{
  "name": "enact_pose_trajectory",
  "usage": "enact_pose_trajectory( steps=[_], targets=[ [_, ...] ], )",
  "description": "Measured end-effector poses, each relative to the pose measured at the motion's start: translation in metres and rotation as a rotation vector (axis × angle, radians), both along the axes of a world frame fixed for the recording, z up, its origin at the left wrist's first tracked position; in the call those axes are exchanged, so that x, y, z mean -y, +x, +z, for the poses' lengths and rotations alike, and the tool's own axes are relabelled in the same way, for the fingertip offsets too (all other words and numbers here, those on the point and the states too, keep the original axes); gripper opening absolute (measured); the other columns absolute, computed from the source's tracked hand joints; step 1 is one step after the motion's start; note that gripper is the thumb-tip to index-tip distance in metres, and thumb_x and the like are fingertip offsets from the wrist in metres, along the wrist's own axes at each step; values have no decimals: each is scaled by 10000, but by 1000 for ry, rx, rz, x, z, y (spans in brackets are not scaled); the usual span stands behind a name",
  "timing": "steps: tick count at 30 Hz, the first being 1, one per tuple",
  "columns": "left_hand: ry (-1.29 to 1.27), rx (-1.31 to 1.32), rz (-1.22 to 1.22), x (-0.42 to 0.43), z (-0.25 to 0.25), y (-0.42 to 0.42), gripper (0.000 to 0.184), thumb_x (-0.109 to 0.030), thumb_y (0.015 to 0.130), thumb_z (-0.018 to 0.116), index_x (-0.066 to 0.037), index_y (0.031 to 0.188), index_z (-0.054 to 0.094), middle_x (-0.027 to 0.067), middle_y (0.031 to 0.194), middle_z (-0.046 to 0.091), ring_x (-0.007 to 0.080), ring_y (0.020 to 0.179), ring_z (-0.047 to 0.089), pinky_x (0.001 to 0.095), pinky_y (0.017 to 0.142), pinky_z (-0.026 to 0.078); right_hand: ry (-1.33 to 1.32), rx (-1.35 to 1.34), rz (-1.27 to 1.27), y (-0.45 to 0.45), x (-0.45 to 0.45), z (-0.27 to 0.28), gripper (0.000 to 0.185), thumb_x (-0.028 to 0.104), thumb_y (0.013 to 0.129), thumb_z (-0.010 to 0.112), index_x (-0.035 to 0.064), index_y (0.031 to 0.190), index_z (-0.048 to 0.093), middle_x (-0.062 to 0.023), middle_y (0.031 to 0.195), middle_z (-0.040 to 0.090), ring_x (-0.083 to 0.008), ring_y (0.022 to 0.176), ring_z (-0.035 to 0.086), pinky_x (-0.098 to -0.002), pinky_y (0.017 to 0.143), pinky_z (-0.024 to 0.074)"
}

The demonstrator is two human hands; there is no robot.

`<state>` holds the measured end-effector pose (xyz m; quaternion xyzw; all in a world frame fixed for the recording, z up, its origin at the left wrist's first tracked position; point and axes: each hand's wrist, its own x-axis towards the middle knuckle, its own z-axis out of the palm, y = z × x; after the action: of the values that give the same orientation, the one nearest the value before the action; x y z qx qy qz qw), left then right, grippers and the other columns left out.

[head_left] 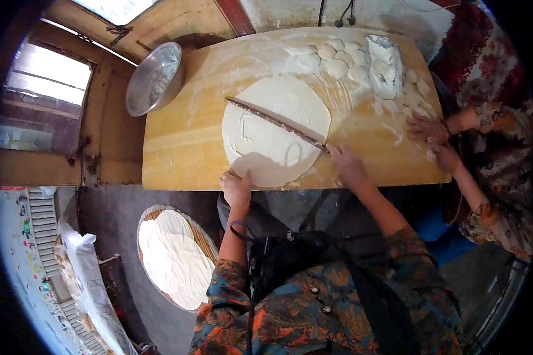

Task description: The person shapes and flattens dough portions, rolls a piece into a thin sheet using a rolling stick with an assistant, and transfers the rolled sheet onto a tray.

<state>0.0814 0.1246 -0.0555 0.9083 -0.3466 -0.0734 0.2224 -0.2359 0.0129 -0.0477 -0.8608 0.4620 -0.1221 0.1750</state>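
Observation:
A large, thin round sheet of dough (pixel 266 130) lies on the floured wooden board, reaching its near edge. Across the sheet a thin dark rolling pin (pixel 278 123) slants from upper left to lower right. My right hand (pixel 348 167) is closed around the pin's near right end. At the lower left rim of the sheet, my left hand (pixel 236 188) has its fingers bent and closed on the dough's edge. The hands' shadow falls over the near part of the sheet.
Several dough balls (pixel 337 68) sit near a floury plastic bag (pixel 385 68) at the board's (pixel 183 148) far right. A metal bowl (pixel 154 80) stands far left. Another person's hands (pixel 429 133) rest at the right. Below left, a round tray (pixel 210 248) bears dough sheets (pixel 175 254).

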Motion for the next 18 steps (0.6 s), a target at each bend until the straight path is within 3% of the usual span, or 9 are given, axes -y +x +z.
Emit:
enact_pose_trajectory(
  steps=[2,4,5,7,12,16,18],
  targets=[
    [-77,120,-12,12,-2,15,568,-433,711,773,63,921,595,232,882,612,413,928,585,479,798,480,26,11,-36,11,-8,1,516,84,784,581,76,1291,490,-189,1029,570,-387,876,591,-469,737,499],
    [64,49,-36,32,-2,40,624,-404,726,762,88,1039,541,283,999,562,428,1002,553,471,851,470,33,107,-80,21,-25,-10,474,47,776,560,73,1248,530,-179,955,573,-369,802,592,-449,660,492],
    [132,13,-46,43,-2,49,657,-389,734,757,101,1097,513,308,1057,536,436,1039,537,467,878,466,27,115,-79,28,-34,-12,483,44,785,553,71,1266,514,-181,971,577,-372,823,592,-457,684,495],
    [174,6,-30,56,-6,54,552,-369,749,735,60,1052,566,277,1035,580,412,995,576,477,827,484,13,134,-66,41,-52,-15,503,38,805,539,67,1304,481,-184,1003,586,-380,866,593,-472,732,501],
    [209,-73,-110,63,-7,64,448,-364,757,706,28,962,632,242,910,653,374,865,647,487,751,504,-52,99,-48,49,-64,-2,522,35,786,557,58,1305,506,-166,947,577,-354,847,595,-460,702,502],
    [112,-147,-137,55,-12,71,441,-390,742,720,28,866,655,229,850,659,385,831,649,467,736,508,-120,-83,-48,31,-39,11,549,45,764,562,74,1311,521,-153,913,558,-336,827,594,-443,688,509],
    [124,-227,-63,52,-34,80,442,-401,732,733,28,809,659,221,836,660,397,821,645,459,719,507,-179,-10,4,25,-30,1,561,65,755,572,74,1313,518,-142,902,556,-323,810,590,-440,678,506]
  ],
)
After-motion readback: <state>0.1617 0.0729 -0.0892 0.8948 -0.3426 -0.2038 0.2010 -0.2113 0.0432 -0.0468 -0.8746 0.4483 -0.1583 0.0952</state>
